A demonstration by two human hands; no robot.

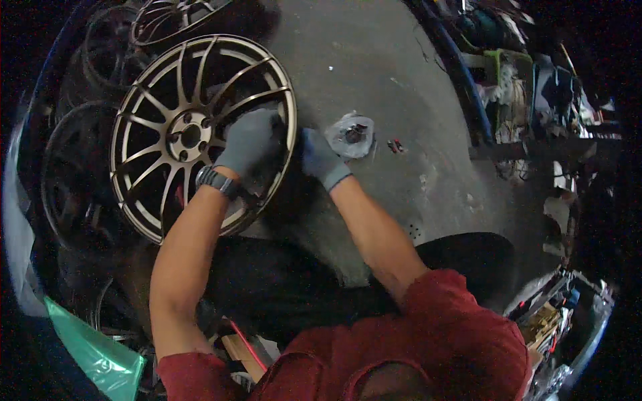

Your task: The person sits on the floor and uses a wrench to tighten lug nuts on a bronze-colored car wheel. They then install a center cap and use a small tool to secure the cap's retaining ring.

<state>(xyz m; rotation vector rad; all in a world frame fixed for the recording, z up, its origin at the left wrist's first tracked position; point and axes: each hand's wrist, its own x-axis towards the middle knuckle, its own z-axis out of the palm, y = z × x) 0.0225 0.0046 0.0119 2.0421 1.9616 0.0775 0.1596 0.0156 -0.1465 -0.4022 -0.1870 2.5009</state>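
Gloved fingers (270, 123) of the left hand (249, 142) are reaching over the spokes of a bronze wheel (179, 127), just inside the right part of its rim; their tips are blurring into shadow, so whether they are gripping anything I cannot tell. The right hand (326, 162), also wearing a grey glove, is hovering or resting just outside that same rim, its darker fingertips pointing toward the metal; whether they are closing on something or touching the rim is not showing clearly.

The wheel is filling the upper left, its hub face with several round holes turning toward the viewer. A dark watch (217, 180) is circling the left wrist. Another wheel (177, 20) is lying behind, and a dark wheel (50, 177) is sitting to the left in shadow. Beyond the right hand, a clear plastic bag (352, 136) with something dark in it is lying on the grey floor (374, 73), with small red and dark pieces (397, 146) lying just beside it. Green sheeting (100, 354) is gleaming at lower left.
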